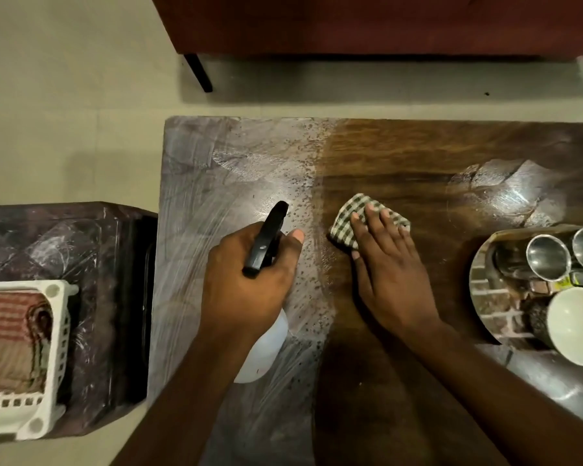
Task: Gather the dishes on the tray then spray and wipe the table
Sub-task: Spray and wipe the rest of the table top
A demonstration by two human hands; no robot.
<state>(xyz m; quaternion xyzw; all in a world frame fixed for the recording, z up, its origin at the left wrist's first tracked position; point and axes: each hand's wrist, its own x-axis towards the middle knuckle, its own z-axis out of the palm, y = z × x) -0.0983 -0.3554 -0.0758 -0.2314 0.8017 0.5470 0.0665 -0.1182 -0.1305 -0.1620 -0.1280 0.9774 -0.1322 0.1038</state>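
My left hand [249, 280] grips a spray bottle [266, 344] with a white body and a black head, held over the left half of the wooden table [401, 153]. Droplets speckle the tabletop in a band just right of the nozzle. My right hand [384, 264] presses flat, fingers straight, on a folded green-and-white checked cloth [350, 216] at the table's middle. At the right edge a round steel tray [485, 297] carries two steel cups [549, 257] and a white bowl [576, 324].
A dark side table [91, 264] stands left of the main table with a white plastic basket [53, 358] holding folded towels. A red sofa [367, 25] on black legs lies beyond the far edge. Pale floor surrounds everything.
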